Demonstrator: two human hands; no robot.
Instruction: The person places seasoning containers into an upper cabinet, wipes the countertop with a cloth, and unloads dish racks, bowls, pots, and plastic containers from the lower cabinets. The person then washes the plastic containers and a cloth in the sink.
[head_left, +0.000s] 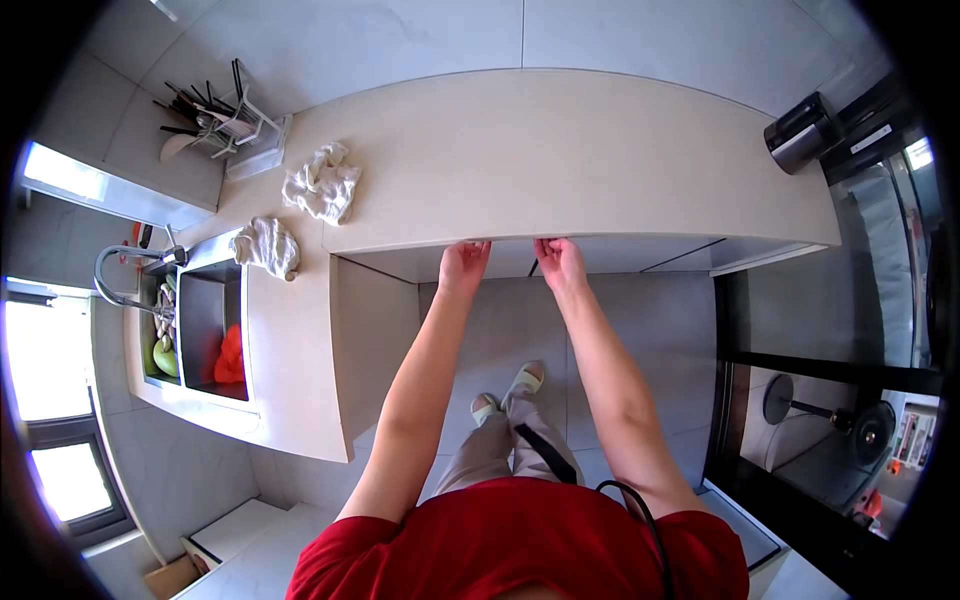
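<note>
Both of my arms reach forward to the front edge of a pale countertop (590, 150). My left hand (464, 265) has its fingers curled at the top of a white cabinet door (510, 257), just below the counter's lip. On the other side of a dark seam, my right hand (561, 262) is bent the same way at the top of the neighbouring cabinet door (620, 256). The fingertips meet the edge and are partly hidden there. Both doors look closed.
Two crumpled cloths (322, 184) (267, 247) lie on the counter at left, near a sink (213, 300) holding a red item and green produce. A utensil rack (240, 130) stands at the back left. A dark kettle (803, 133) sits at the far right.
</note>
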